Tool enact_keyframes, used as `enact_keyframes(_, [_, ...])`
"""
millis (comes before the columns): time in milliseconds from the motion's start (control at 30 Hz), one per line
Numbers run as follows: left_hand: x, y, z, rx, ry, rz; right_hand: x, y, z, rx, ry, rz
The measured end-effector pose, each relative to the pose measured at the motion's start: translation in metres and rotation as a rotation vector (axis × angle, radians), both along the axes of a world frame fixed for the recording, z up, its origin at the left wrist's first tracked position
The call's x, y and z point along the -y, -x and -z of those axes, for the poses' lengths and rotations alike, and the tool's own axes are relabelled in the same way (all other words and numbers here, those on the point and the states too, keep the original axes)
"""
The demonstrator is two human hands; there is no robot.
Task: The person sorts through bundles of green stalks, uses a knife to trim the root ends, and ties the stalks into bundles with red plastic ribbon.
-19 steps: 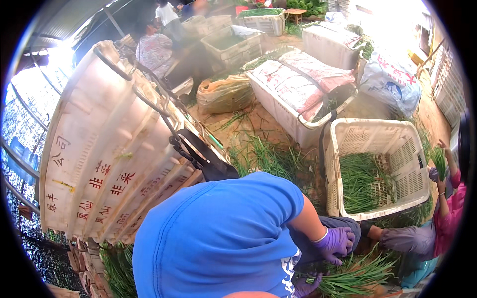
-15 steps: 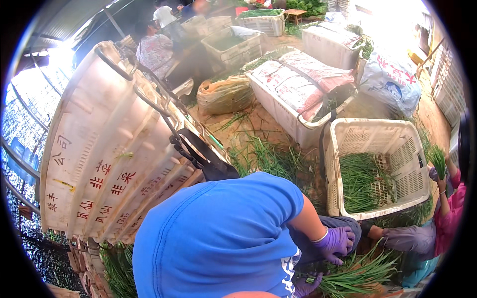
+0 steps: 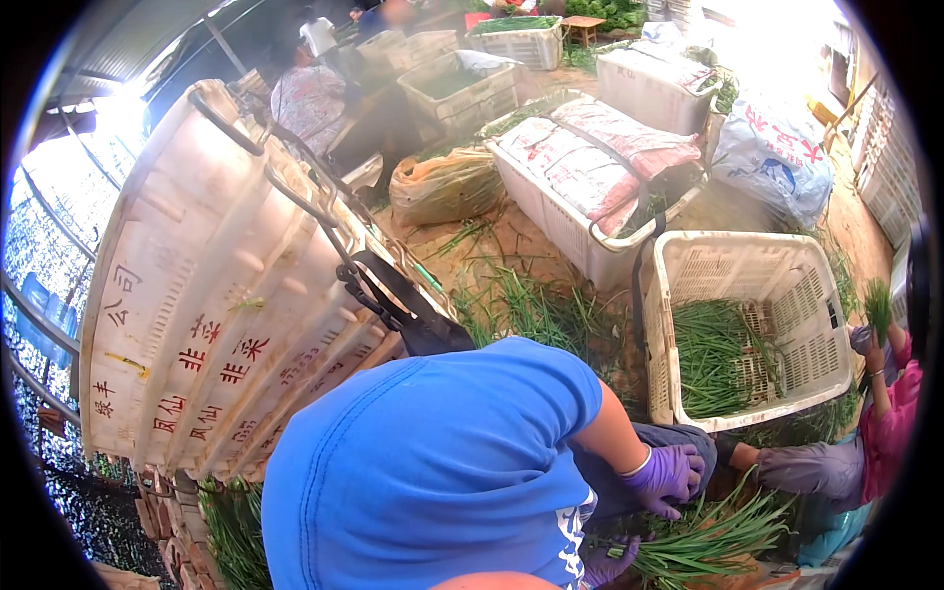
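My left hand [image 3: 670, 479], in a purple glove, rests over my dark-trousered knee [image 3: 629, 447] with its fingers apart and nothing visible in them. Below it, near the lower edge, my right hand [image 3: 608, 565], also in a purple glove, is closed round the stem ends of a bunch of garlic chives [image 3: 708, 539]. The long green leaves fan out to the right. My blue sleeve and shoulder [image 3: 423, 462] fill the lower middle and hide part of the ground. Beyond my knee stands a white plastic crate [image 3: 742, 425] with chives [image 3: 710, 359] lying along its left side.
A tall stack of white crates [image 3: 187, 324] leans at the left. Behind are a crate bearing packed sacks [image 3: 580, 162], a plastic bag [image 3: 772, 157] and loose chives [image 3: 531, 305] on the ground. At right, a co-worker in pink [image 3: 890, 423] holds a chive bunch [image 3: 878, 307].
My two hands have hardly moved. The co-worker's bunch of chives at the right has shifted slightly and stands more upright.
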State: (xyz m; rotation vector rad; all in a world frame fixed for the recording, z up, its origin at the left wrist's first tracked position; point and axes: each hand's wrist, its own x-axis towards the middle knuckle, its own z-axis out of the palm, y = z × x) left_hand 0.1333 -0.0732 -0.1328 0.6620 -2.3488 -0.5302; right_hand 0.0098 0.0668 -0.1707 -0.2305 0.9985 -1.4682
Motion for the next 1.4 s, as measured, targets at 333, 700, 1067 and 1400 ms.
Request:
enact_keyframes(333, [-0.001, 0.004, 0.004, 0.006, 0.022, -0.016, -0.005, 0.003, -0.002, -0.002, 0.003, -0.004])
enact_keyframes(700, [0.007, -0.003, -0.015, 0.165, 0.072, 0.054, -0.009, -0.002, -0.021, -0.112, 0.073, 0.148])
enact_keyframes(1067, [-0.094, 0.059, -0.049, -0.009, -1.146, 0.384, -0.033, 0.049, -0.108, -0.120, 0.208, 0.547])
enact_keyframes(1400, [-0.126, 0.006, -0.019, 0.597, -0.868, 0.506, -0.109, 0.067, -0.088, -0.346, 0.200, 0.812])
